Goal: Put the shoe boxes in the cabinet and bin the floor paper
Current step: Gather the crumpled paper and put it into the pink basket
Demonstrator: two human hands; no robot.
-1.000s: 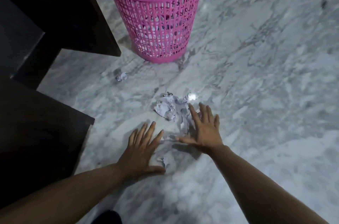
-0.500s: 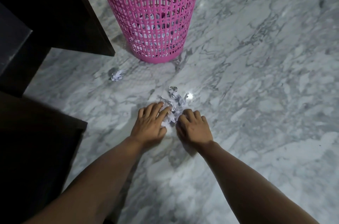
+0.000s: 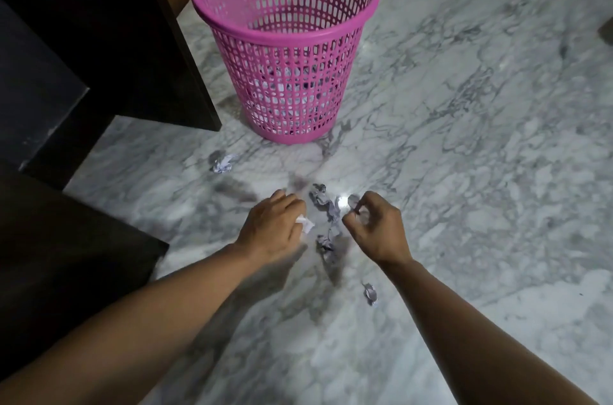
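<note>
Floor paper, gathering step: a white scrap is pinched in the curled fingers of the left hand [image 3: 277, 225], and a small piece appears to be nipped at the fingertips of the right hand [image 3: 374, 225], while loose crumpled paper [image 3: 326, 205] is left on the marble floor [image 3: 481, 145] between them. Strays are noted far left [image 3: 223, 164] and near right [image 3: 370, 293]. The pieces are best bunched into one firm wad before being carried to the pink bin [image 3: 285, 49] just beyond, so that nothing is shed.
</note>
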